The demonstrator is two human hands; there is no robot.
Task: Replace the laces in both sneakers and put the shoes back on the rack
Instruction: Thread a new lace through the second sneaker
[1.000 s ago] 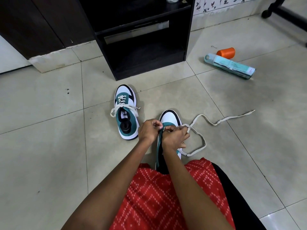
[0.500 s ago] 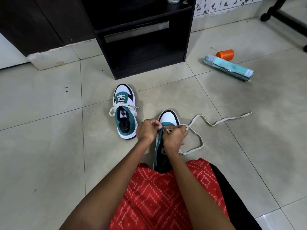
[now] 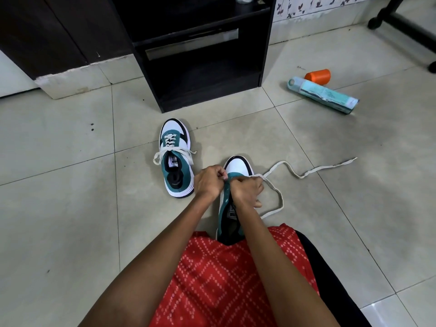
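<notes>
Both hands meet over the front of the near sneaker (image 3: 239, 166), which stands on the floor (image 3: 70, 208) w/ its toe pointing away from you and its heel tucked against your lap. Its long axis runs straight out from your body.

Left hand (image 3: 208, 182): tight grip, fingers curled, apparently pinching the near sneaker's upper at the front eyelets; the knuckles hide the exact spot. Right hand (image 3: 247, 191): narrow grip, pinching the lace (image 3: 306, 173) right where it leaves the near sneaker.

What matters for the next pull: the slack all lies to the right of the near sneaker. From your right grip the lace loops back toward the heel side, then snakes out right and away, its free end well apart from the shoe. So the right hand is nearer the slack, and prob. the one to draw it through while the left steadies the eyelet.

The near sneaker is teal and white w/ a black toe edge, the eyelets behind your hands bare. The lace is flat, off-white, limp.

The far sneaker (image 3: 175, 156) sits just left of and beyond the near sneaker, laced, ends loose at both sides. The rack (image 3: 200, 67) stands beyond the near sneaker, slightly left, low shelf open.
</notes>
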